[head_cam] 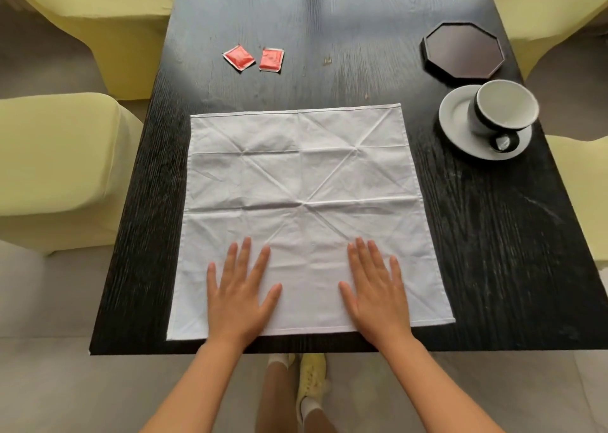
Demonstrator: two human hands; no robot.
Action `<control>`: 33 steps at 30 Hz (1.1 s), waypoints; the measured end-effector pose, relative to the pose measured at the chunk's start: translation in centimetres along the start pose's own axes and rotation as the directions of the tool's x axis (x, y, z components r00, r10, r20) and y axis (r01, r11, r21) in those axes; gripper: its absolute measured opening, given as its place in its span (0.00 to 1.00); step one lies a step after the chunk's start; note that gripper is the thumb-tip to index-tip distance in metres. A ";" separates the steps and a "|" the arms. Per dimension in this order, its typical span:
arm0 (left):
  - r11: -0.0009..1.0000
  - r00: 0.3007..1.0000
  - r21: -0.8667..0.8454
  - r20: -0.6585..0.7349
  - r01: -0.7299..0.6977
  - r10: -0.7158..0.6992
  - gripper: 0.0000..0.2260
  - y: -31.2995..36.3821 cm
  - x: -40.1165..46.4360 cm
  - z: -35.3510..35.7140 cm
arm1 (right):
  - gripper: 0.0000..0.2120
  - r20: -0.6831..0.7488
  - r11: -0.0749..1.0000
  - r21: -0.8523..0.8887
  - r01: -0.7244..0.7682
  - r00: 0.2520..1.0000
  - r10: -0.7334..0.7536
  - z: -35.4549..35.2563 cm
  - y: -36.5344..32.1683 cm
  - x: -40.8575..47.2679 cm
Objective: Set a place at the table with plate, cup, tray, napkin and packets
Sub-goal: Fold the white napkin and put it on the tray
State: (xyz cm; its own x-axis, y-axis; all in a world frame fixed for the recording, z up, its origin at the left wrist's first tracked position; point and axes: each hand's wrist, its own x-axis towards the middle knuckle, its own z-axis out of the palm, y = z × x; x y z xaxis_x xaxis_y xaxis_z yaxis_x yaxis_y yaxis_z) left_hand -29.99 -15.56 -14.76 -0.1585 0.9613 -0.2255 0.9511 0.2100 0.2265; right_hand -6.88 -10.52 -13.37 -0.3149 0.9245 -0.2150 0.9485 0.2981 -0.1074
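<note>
A white cloth napkin (302, 182) lies unfolded and creased on the dark table (493, 251). My left hand (241, 296) and my right hand (378, 292) press flat on its near part, fingers straight and spread. Two red packets (239, 57) (271, 59) lie side by side at the far left of the table. A dark octagonal tray (464, 50) sits at the far right. Just nearer than it, a dark cup with a white inside (505, 111) stands on a grey plate (455, 116), handle toward me.
Pale yellow covered chairs stand on both sides: one at the left (56, 169), another further back (98, 11), and others at the right edge (579, 182). The table's near edge runs just below my wrists. My feet show on the floor below.
</note>
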 end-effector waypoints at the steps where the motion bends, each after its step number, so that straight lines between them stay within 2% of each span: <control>1: 1.000 1.000 0.001 -0.010 0.026 -0.026 0.31 -1.1 0.3 -0.3 | 0.31 0.003 1.000 0.004 -0.025 1.000 0.025 0.0 1.3 0.2; 6: 0.995 0.993 0.018 -0.061 0.100 -0.098 0.31 -5.2 1.0 -1.6 | 0.32 -0.003 0.987 -0.004 -0.160 0.987 0.160 -0.8 6.1 1.1; 10: 0.984 0.980 0.000 -0.097 0.177 -0.176 0.31 -4.2 1.1 -1.6 | 0.33 -0.018 0.970 0.058 -0.235 0.972 0.236 -1.4 4.7 1.2; 11: 0.990 0.986 -0.019 -0.096 0.136 -0.138 0.30 -3.2 1.2 -1.5 | 0.32 -0.008 0.977 0.075 -0.200 0.979 0.201 -1.5 3.5 1.4; 13: 0.999 0.997 -0.018 -0.070 -0.047 0.046 0.29 -0.8 1.5 -1.3 | 0.31 0.010 0.997 0.075 -0.006 1.000 0.005 -1.5 0.3 2.0; 15: 0.978 0.977 0.010 -0.038 -0.208 0.208 0.27 1.5 2.6 -1.1 | 0.28 0.002 0.983 0.058 0.177 0.984 -0.177 -1.2 -2.9 3.3; 16: 0.969 0.968 0.020 -0.037 -0.248 0.249 0.27 2.4 3.6 -1.1 | 0.27 -0.005 0.977 0.046 0.209 0.978 -0.209 -1.2 -4.1 4.2; 21: 0.960 0.962 0.086 -0.031 -0.268 0.271 0.26 3.8 10.3 -1.8 | 0.26 -0.022 0.982 -0.027 0.185 0.982 -0.185 -1.8 -4.8 10.4; 25: 0.962 0.964 0.067 -0.012 -0.265 0.266 0.29 2.1 14.1 -2.4 | 0.28 0.017 0.968 -0.068 0.244 0.970 -0.243 -2.2 -2.2 14.3; 27: 0.966 0.967 0.056 -0.021 -0.253 0.254 0.31 0.7 15.4 -2.7 | 0.30 0.021 0.982 -0.045 0.181 0.983 -0.181 -2.2 0.5 15.8; 30: 0.988 0.986 0.038 -0.056 -0.152 0.154 0.32 -1.6 16.8 -3.2 | 0.33 -0.023 1.000 -0.013 -0.019 1.000 0.019 -2.8 4.4 17.2; 33: 0.989 0.982 -0.029 -0.124 0.142 -0.145 0.32 -2.7 18.2 -3.4 | 0.33 -0.095 0.966 0.030 -0.258 0.961 0.260 -3.1 5.3 18.3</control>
State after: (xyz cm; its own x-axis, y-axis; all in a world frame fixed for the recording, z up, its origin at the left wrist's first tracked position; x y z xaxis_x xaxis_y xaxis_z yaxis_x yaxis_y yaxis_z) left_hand -36.40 1.99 -16.25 -0.3261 0.9354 -0.1366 0.9109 0.3496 0.2194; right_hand -7.48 8.73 -14.90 -0.0526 0.9884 -0.1422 0.9961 0.0418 -0.0775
